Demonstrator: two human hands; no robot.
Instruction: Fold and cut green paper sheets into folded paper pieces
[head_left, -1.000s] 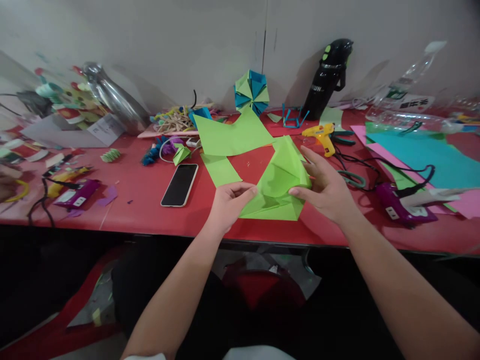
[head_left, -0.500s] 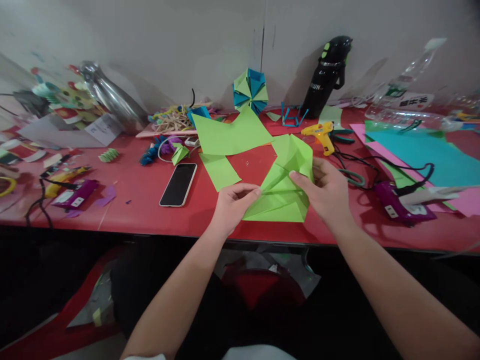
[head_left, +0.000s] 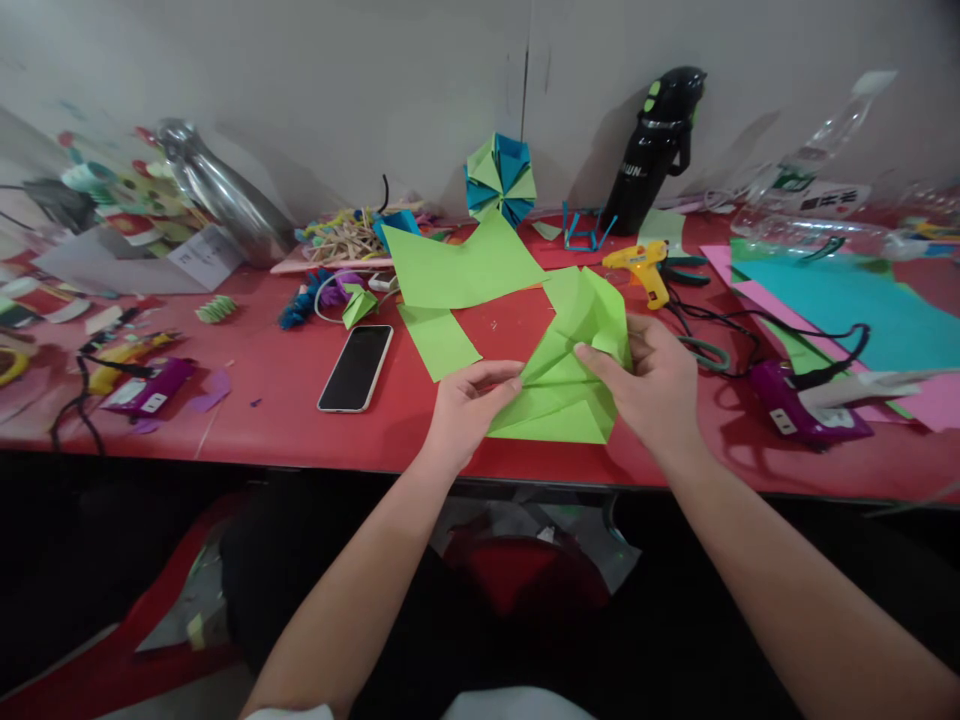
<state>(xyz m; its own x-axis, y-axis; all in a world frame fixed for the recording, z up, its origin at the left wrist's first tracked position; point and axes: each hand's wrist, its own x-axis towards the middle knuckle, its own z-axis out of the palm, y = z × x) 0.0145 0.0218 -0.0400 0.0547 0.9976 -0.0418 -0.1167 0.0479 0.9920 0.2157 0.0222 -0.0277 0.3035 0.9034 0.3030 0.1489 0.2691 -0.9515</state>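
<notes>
Between my hands is a creased sheet of light green paper (head_left: 562, 365), partly folded. My left hand (head_left: 472, 405) pinches its left corner between thumb and fingers. At the right side, my right hand (head_left: 652, 385) grips the paper with the thumb on top and the fingers behind, where they are partly hidden. Under it, another flat green piece (head_left: 577, 425) shows near the table edge; I cannot tell whether it is a separate sheet. Beyond lie a large green sheet with a cut edge (head_left: 465, 265) and a smaller green piece (head_left: 436, 340).
On the red table (head_left: 247, 360) lie a phone (head_left: 356, 368), a yellow glue gun (head_left: 641, 270) and purple power strips (head_left: 810, 405) with cords. A blue-and-green paper ball (head_left: 501, 182) and a black bottle (head_left: 654, 150) stand at the wall. Coloured sheets (head_left: 847, 300) lie right.
My right thumb has shifted slightly left on the green paper, and the paper's right part has bent a little. Both hands keep their hold.
</notes>
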